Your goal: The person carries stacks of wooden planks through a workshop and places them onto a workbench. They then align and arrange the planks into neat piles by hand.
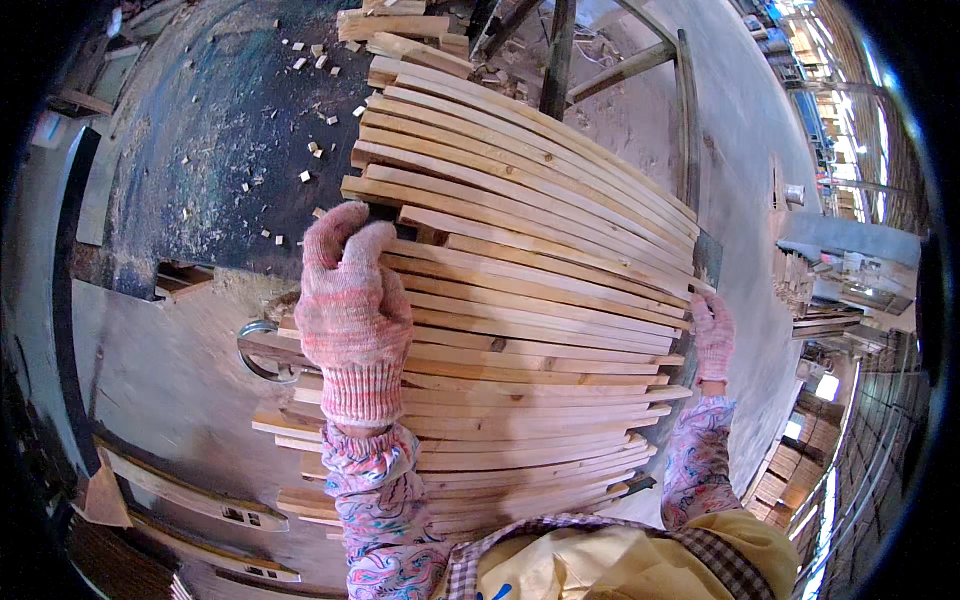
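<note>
Many long pale wooden strips (540,300) lie side by side in front of me, running left to right with uneven ends. My left hand (352,290), in a pink knitted glove, is closed at the left ends of strips in the middle of the row, its fingers curled over them. Just beyond its fingertips a short dark gap shows between strips. At the right ends, my right hand (713,335), gloved alike, has its fingers closed at the tip of a strip. Its grip is partly hidden, and I cannot tell whether both hands hold the same strip.
A dark worn board (230,130) with small wood offcuts and sawdust lies at the far left. More short wood pieces (395,25) sit at the far end. A metal ring (262,350) is near my left wrist. A timber frame (685,120) stands beyond the strips.
</note>
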A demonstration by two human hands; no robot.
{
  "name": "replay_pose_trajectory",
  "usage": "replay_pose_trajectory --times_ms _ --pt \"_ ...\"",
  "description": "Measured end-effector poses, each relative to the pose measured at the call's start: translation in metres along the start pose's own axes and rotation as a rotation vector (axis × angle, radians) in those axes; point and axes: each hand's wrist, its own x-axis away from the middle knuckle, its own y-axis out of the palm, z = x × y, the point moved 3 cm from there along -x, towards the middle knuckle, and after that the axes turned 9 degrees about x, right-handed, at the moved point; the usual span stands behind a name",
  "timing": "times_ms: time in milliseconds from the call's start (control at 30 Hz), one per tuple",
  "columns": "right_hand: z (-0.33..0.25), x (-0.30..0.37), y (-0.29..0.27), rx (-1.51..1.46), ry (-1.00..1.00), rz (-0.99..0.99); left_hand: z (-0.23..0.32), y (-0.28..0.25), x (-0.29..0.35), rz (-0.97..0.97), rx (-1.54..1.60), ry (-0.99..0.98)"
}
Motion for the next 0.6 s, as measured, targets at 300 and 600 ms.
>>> replay_pose_trajectory --times_ms 300,600 --pt "-0.011 0.002 0.001 0.039 -0.096 -0.029 -0.009 -0.002 0.001 0.051 0.063 0.038" --pt "0.053 -0.017 -0.011 0.415 -0.254 0.195 -0.006 0.004 0.0 -0.047 -0.114 0.157"
